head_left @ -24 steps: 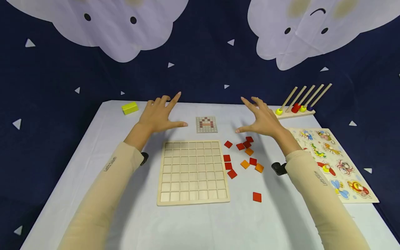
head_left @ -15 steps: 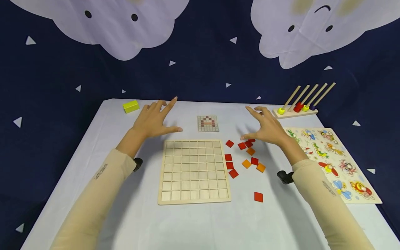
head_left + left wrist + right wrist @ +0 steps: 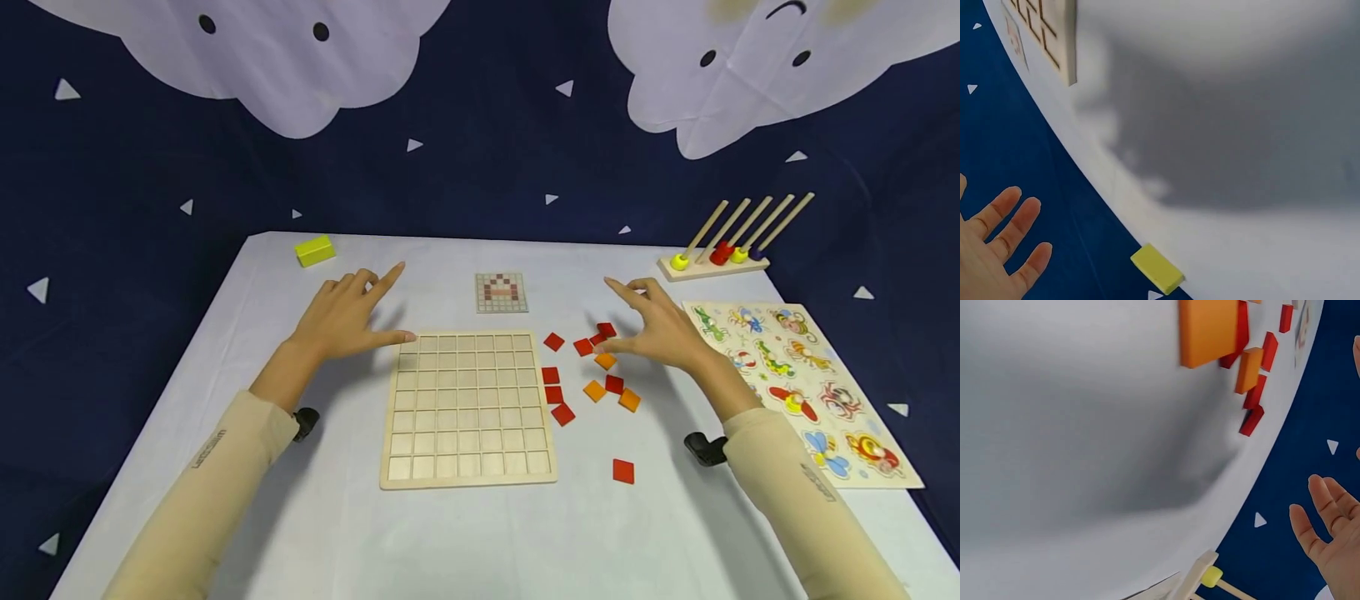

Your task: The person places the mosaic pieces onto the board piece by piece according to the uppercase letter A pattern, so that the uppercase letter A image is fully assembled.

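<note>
My left hand (image 3: 333, 321) hovers by the far left corner of a wooden grid board (image 3: 471, 410), thumb and fingers spread and holding nothing. Over on the other side, my right hand (image 3: 660, 329) hangs above the loose square tiles with its fingers apart, also holding nothing; its thumb covers part of the group in the head view. Several red tiles (image 3: 623, 472) and a few orange tiles (image 3: 595, 391) lie to the right of the board. Behind the board lies a small pattern card (image 3: 502, 292) with a reddish figure on a grid.
A yellow block (image 3: 315, 251) sits at the far left of the white table (image 3: 465, 550). At the far right stands a peg stand (image 3: 716, 265) with coloured beads. An insect picture board (image 3: 810, 392) lies along the right edge. A dark curtain (image 3: 480, 158) hangs behind.
Both hands have come down and nearer, the left one moving leftward and the right one rightward, so they are farther apart. The tiles and board stay in place; the view has shifted slightly.
</note>
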The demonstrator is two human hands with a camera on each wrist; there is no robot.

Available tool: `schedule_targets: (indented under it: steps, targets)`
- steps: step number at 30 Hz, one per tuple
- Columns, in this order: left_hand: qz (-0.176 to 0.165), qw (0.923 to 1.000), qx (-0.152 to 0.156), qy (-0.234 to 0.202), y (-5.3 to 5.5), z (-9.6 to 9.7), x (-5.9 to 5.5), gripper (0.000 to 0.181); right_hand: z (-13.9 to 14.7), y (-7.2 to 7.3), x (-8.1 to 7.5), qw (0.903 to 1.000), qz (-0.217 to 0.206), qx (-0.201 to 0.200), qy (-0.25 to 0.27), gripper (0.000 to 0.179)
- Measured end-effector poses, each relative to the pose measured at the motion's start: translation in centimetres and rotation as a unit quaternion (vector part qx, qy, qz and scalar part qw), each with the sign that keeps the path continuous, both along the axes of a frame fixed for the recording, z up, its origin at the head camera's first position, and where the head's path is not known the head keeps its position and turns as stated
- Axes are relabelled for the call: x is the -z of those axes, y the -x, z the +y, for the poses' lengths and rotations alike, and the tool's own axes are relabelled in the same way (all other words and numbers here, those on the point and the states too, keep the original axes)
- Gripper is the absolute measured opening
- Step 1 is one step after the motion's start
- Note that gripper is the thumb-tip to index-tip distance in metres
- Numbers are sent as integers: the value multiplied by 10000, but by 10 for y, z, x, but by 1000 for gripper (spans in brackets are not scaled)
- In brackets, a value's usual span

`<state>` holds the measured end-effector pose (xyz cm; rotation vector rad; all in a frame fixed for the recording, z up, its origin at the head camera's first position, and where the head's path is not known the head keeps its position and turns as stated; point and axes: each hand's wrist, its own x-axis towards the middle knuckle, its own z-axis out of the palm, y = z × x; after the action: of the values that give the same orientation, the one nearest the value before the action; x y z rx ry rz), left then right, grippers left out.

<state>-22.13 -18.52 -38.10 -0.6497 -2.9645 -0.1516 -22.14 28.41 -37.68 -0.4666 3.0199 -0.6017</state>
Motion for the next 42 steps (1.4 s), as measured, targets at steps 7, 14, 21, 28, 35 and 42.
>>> schedule_targets:
  steps: [7, 14, 21, 28, 35, 42]
  targets:
    - [-176, 9996, 48, -199, -11, -6, 12, 106, 10, -5, 8, 9997, -208, 105, 103, 104]
    - [-498, 9976, 247, -423, -19, -12, 24, 101, 18, -5, 20, 9995, -220, 175, 111, 101]
    - [-534, 9966, 368, -502, -26, -12, 33, 94, 21, -5, 30, 9995, -161, 124, 232, 89]
    - [-987, 9920, 359, -706, -30, -13, 41, 97, 25, -4, 33, 9995, -244, 31, 212, 78]
    - [-1562, 9815, 253, -1082, -30, -15, 45, 97, 28, -3, 35, 9993, -277, 50, 257, 73]
    - [-1759, 9751, 170, -1337, -30, -19, 49, 90, 26, 0, 39, 9992, -169, 34, 357, 67]
